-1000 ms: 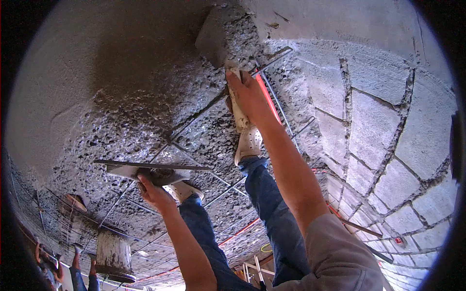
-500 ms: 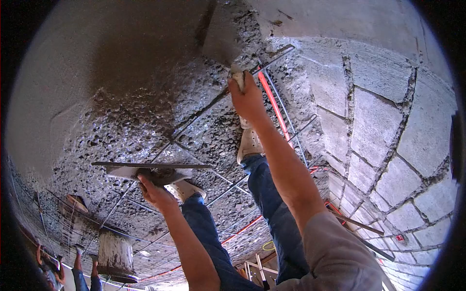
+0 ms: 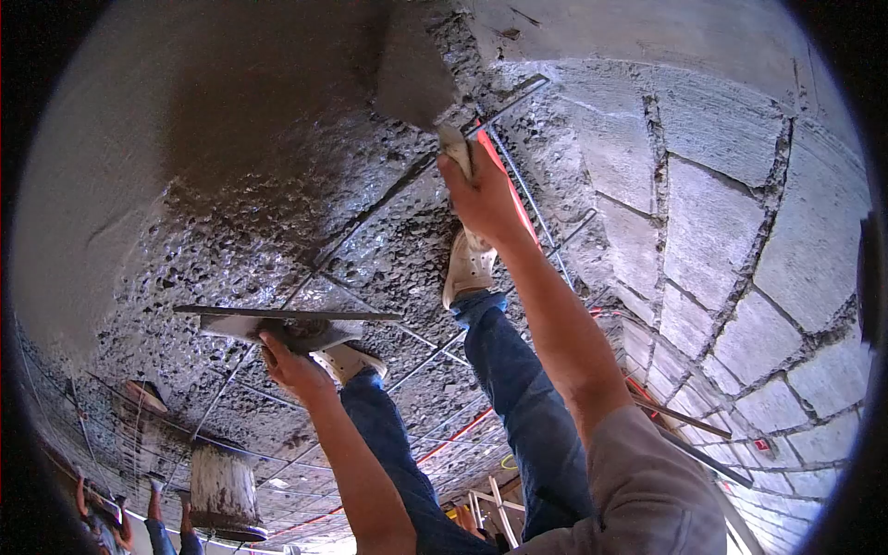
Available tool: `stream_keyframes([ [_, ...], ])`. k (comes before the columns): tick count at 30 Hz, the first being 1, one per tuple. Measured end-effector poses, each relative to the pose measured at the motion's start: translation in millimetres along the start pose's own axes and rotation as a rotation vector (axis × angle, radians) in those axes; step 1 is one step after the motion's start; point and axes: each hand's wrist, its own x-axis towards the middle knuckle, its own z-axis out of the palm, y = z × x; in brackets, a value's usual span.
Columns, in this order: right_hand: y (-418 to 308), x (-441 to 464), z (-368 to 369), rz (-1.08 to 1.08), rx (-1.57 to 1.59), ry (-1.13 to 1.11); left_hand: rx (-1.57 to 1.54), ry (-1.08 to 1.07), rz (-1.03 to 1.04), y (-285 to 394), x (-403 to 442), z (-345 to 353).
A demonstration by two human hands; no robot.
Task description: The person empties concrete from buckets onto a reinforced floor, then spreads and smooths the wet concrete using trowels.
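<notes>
My right hand point(image 3: 476, 190) is closed round the pale handle of a trowel point(image 3: 414, 79), whose flat blade lies against wet grey concrete at the top centre. Lower left, my left hand point(image 3: 294, 368) grips a float point(image 3: 277, 326) with a long dark straight edge, held over the rough mix. Smooth wet concrete point(image 3: 259, 102) covers the upper left. Between the two tools the concrete point(image 3: 222, 250) is coarse and stony. Steel bars point(image 3: 370, 310) cross it, and a red tube point(image 3: 509, 176) runs beside my right hand.
A block wall point(image 3: 712, 222) rises on the right. My feet in white perforated shoes point(image 3: 469, 268) stand among the bars. A round pillar-like form point(image 3: 222, 490) stands lower left, near other people point(image 3: 106, 527). Long bars point(image 3: 694, 453) lean by the wall.
The trowel blade has shifted slightly over the concrete, first right, then back left. My left hand and its float have barely moved. The view has shifted a little.
</notes>
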Motion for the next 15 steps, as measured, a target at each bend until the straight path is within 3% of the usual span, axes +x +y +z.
stream_keyframes([
  [7, -15.9, 105.0, 16.7, -0.196, -0.244, -0.012, -0.136, 0.003, 0.012, -5.7, 7.3, -4.8],
  [10, -5.9, 130.7, 22.2, -0.289, -0.197, 0.051, -0.138, 0.002, 0.022, -5.5, 9.5, -6.6],
  [15, -5.2, 142.6, 20.9, -0.254, -0.299, 0.096, -0.158, 0.005, 0.007, -2.5, 4.4, -3.2],
])
